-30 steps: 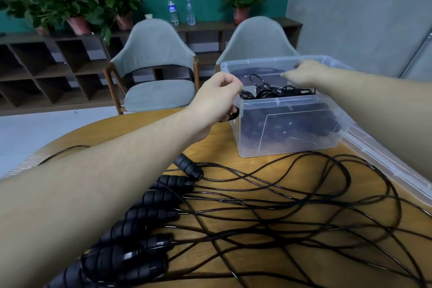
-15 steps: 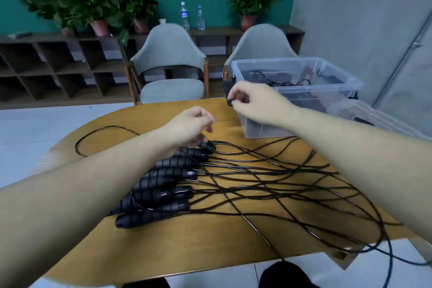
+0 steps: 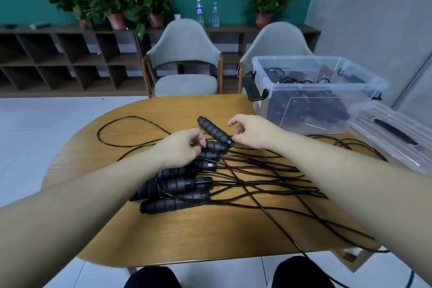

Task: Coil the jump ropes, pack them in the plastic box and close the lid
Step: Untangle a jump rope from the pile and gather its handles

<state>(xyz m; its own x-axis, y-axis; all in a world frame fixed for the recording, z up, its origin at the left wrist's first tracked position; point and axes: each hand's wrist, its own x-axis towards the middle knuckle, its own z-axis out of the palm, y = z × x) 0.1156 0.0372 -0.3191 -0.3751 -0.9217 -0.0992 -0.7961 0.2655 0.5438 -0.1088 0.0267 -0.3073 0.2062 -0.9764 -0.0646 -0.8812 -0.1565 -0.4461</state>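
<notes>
Several black jump rope handles (image 3: pixel 177 184) lie side by side on the wooden table (image 3: pixel 210 236), their thin black cords (image 3: pixel 268 170) sprawled in loose loops to the right. My right hand (image 3: pixel 254 131) pinches the cord end of one handle (image 3: pixel 214 130), which points up and away from the row. My left hand (image 3: pixel 182 149) has curled fingers pinching the end of the neighbouring handle (image 3: pixel 216 146). The clear plastic box (image 3: pixel 264 72) stands open at the back right with coiled ropes inside. Its lid (image 3: pixel 397 147) lies beside it on the right.
Two grey chairs (image 3: pixel 184 54) stand behind the table. A dark shelf unit (image 3: pixel 58 58) along the green wall carries potted plants and two water bottles (image 3: pixel 199 10). One cord runs off the table's near edge between my knees.
Both hands have come back from the box to the row of handles. My right hand now pinches one handle that is lifted out of the row; my left hand has closed on the handle beside it.
</notes>
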